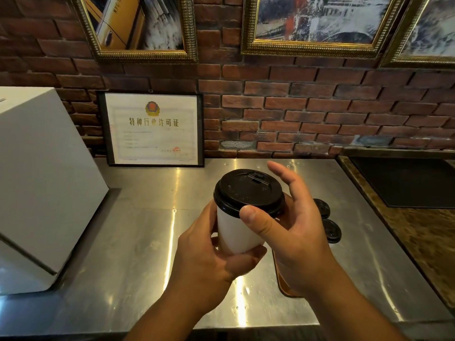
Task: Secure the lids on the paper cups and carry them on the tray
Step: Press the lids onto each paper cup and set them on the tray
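A white paper cup (235, 232) with a black lid (246, 190) on top is held up above the steel counter. My left hand (209, 254) wraps around the cup's lower wall from the left. My right hand (293, 225) is at the lid, its thumb pressing on the near rim while the other fingers spread past the far side. An orange-brown tray (283, 284) lies on the counter under my right wrist, mostly hidden. Two more black lids (332, 230) show just right of my right hand; whether they sit on cups is hidden.
The steel counter (138, 230) runs along a brick wall. A large white box (41, 183) stands at the left. A framed certificate (152, 129) leans against the wall. A dark mat (406, 183) lies on a patterned surface at the right.
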